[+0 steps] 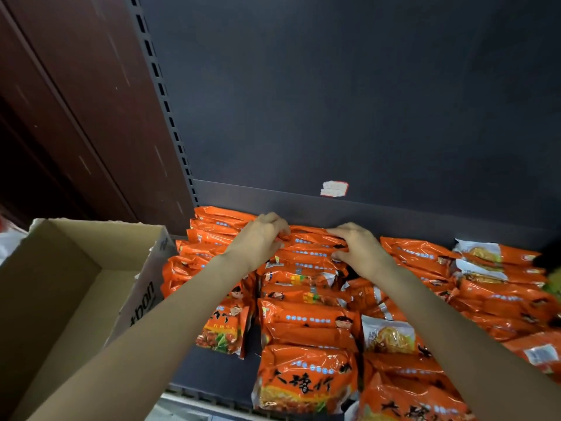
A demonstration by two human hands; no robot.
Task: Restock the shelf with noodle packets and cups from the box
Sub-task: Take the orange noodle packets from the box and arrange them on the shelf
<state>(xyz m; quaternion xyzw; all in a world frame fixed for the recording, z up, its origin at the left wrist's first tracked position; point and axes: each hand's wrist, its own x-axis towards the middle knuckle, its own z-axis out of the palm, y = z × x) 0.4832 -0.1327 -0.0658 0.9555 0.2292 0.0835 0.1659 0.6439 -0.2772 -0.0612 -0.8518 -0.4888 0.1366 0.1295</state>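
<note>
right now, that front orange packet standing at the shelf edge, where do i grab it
Probably by its top edge, coming from above and the front. The front orange packet stands upright facing out, top edge free, with a neighbour tight on its right.

orange noodle pkts (306,302) upright rows, shelf (212,369), open box (60,284)

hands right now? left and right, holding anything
left hand: fingers curled on the back packet
right hand: pinching the same packet
</note>
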